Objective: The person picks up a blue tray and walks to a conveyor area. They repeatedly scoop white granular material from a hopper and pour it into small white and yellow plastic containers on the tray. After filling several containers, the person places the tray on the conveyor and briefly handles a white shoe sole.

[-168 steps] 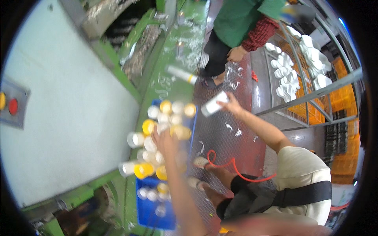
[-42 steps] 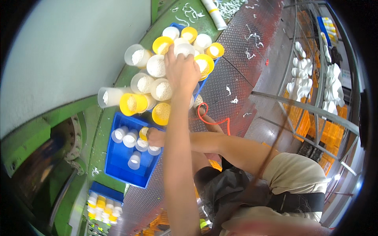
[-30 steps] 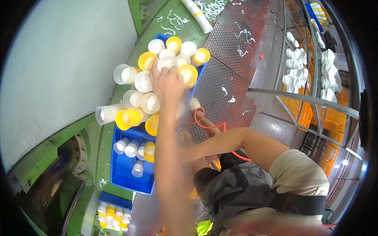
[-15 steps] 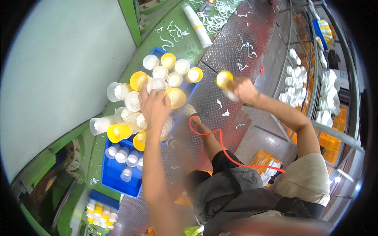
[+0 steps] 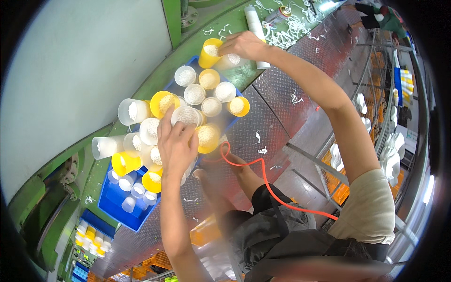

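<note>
My left hand (image 5: 178,149) lies over the near cups, bent fingers at the near rim of a clear cup (image 5: 186,115) of white pellets, thumb apart beside a yellow cup (image 5: 205,137). At the back, my right hand (image 5: 245,46) is closed on a tilted yellow cup (image 5: 208,57) of white pellets. A clear cup (image 5: 233,65) with white contents, slightly blurred, sits under the same hand. Both are just beyond the cups crowded in a blue tray (image 5: 191,62). Some cups lean outward on the left, such as a clear one (image 5: 105,146).
A blue bin (image 5: 120,207) with small white-filled cups is at the near left. A white roll (image 5: 255,23), a spray can (image 5: 278,15) and white strips (image 5: 293,33) lie on the green surface. An orange hose (image 5: 265,176) crosses before me. Racks (image 5: 371,94) stand right.
My right hand has swung leftward and away from me, carrying the yellow and clear cups from over the metal floor to the tray's far end. My left hand stays at the same clear cup.
</note>
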A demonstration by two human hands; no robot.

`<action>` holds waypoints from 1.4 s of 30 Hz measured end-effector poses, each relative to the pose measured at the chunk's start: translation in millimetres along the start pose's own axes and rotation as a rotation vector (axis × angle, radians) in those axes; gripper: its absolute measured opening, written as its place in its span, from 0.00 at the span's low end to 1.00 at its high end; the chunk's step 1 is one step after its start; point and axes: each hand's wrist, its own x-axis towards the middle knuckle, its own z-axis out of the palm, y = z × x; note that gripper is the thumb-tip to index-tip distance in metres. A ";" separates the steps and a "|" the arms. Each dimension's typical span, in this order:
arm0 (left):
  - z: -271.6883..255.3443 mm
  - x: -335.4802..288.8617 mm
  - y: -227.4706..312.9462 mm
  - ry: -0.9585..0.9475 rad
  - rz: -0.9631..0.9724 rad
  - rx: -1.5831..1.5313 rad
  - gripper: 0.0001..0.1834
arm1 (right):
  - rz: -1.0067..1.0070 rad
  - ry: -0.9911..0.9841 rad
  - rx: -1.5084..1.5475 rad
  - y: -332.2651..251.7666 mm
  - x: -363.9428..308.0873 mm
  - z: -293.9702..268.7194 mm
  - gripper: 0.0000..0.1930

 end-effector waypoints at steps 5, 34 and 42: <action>-1.7 0.9 1.6 0.012 -0.015 -0.021 0.08 | -0.159 -0.085 0.010 1.4 37.1 1.9 0.11; -1.0 -1.4 0.9 0.033 -0.013 -0.026 0.08 | 0.225 -0.217 -0.137 -12.9 -32.4 -23.7 0.16; 0.5 -2.0 0.2 -0.007 -0.027 0.000 0.08 | 0.678 -0.508 -0.115 -15.9 -72.8 92.1 0.13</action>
